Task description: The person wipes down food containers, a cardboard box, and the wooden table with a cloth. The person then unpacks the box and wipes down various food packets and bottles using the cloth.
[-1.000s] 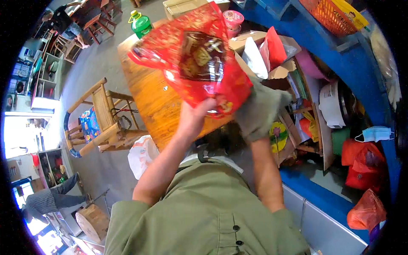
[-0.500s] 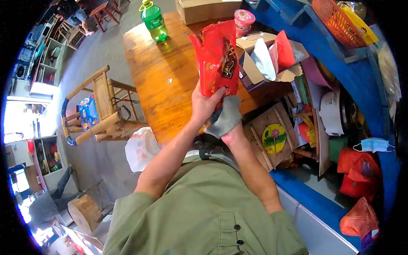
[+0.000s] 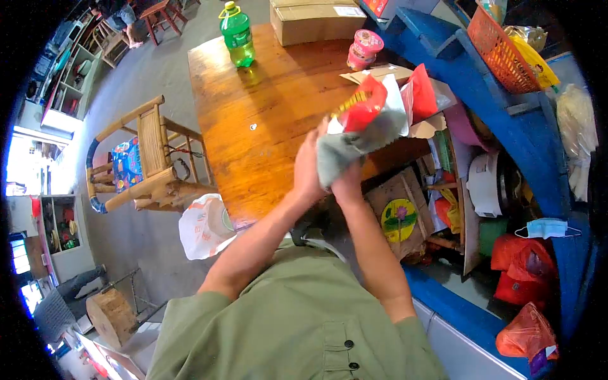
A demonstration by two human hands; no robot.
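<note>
A red package (image 3: 367, 109) with a yellow-lettered edge is held above the wooden table (image 3: 234, 152), tilted toward the right. A grey cloth (image 3: 342, 151) covers much of its near side. My left hand (image 3: 308, 170) is closed at the left side of the package and cloth, its fingertips partly hidden. My right hand (image 3: 347, 185) grips the cloth from below, mostly covered by it. Just behind the package stands an open cardboard box holding a white packet (image 3: 396, 101) and a red packet (image 3: 420, 92).
On the table are a green bottle (image 3: 239, 39), pink tubs (image 3: 365, 49) and a closed carton (image 3: 313, 22). A bamboo chair (image 3: 151, 149) and white bag (image 3: 206, 227) are left. Blue shelving (image 3: 500, 104) runs along the right. A person (image 3: 120, 19) is far back.
The red package has moved right and tilted over, in front of the open box. The cloth now covers more of it. My left hand has shifted slightly down, and the view has moved a little.
</note>
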